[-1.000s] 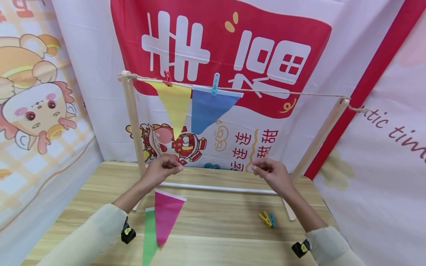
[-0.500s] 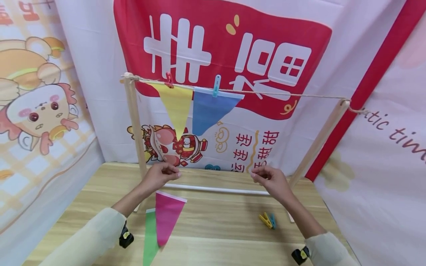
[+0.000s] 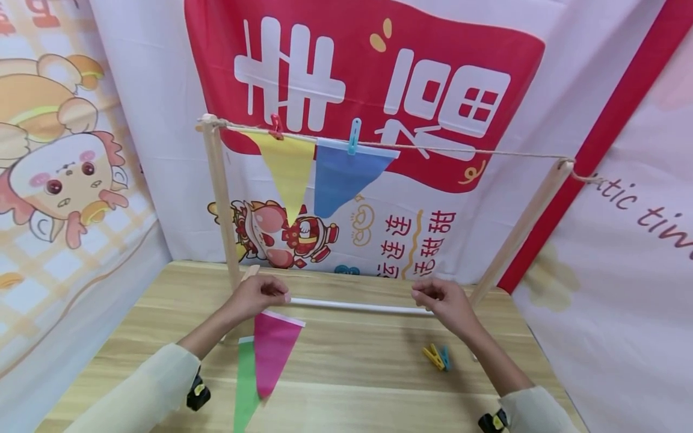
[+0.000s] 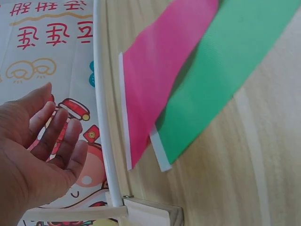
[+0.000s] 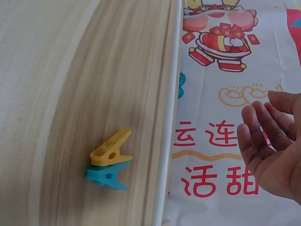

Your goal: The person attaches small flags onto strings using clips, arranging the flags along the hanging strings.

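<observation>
My left hand (image 3: 262,294) hovers over the table near the left post, fingers loosely curled with nothing between them. Likewise bare, my right hand (image 3: 443,299) hangs near the right post. Below the left hand lie a pink pennant (image 3: 277,352) and a green pennant (image 3: 246,385), partly overlapping. Two clothespins, one yellow (image 5: 111,149) and one blue (image 5: 108,175), lie side by side on the table below the right hand. On the twine (image 3: 444,148) hang a yellow pennant (image 3: 287,171) under a red clothespin (image 3: 277,127) and a blue pennant (image 3: 349,177) under a light blue clothespin (image 3: 354,137).
A left wooden post (image 3: 219,192) and a right wooden post (image 3: 522,231) hold up the twine. A white rod (image 3: 357,307) runs low between them. Printed cloth (image 3: 178,150) stands behind the wooden table (image 3: 379,397) and at both sides.
Both hands have lowered slightly, the left one more, so its fingertips overlap the white rod in the head view. Pennants and clothespins stay where they were.
</observation>
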`<state>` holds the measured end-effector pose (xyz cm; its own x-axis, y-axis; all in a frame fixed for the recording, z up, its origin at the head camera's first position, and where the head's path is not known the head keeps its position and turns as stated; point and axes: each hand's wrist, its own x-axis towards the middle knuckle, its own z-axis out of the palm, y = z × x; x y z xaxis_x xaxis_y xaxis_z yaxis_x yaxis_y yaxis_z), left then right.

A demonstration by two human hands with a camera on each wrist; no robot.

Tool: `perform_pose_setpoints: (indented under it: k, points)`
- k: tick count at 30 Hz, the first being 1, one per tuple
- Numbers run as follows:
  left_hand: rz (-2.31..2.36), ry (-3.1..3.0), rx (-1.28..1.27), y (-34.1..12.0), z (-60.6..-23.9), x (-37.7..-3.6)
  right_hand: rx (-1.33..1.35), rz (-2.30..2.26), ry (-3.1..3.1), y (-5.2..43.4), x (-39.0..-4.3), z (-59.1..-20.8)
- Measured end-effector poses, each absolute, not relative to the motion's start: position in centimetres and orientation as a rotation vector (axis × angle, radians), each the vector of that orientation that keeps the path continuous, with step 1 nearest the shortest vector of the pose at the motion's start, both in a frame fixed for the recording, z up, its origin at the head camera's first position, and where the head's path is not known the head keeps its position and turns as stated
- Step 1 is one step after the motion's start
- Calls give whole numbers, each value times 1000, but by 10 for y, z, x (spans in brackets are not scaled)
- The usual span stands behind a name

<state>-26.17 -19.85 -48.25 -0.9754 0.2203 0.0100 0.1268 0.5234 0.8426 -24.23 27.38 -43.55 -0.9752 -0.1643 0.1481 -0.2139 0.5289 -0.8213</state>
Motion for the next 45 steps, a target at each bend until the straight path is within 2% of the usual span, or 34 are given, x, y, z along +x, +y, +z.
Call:
perform_pose_setpoints:
  k: [16,29,45]
  points:
    - [1182,2663,271,-212,-500,-253,287,1447,-2772,284,-234,-451]
    - [937,2835,500,-221,-521,-257,260,1413,-2844,297,-228,-475]
    - [852,2906,526,-221,-519,-260,187,1260,-2950,310,-223,-492]
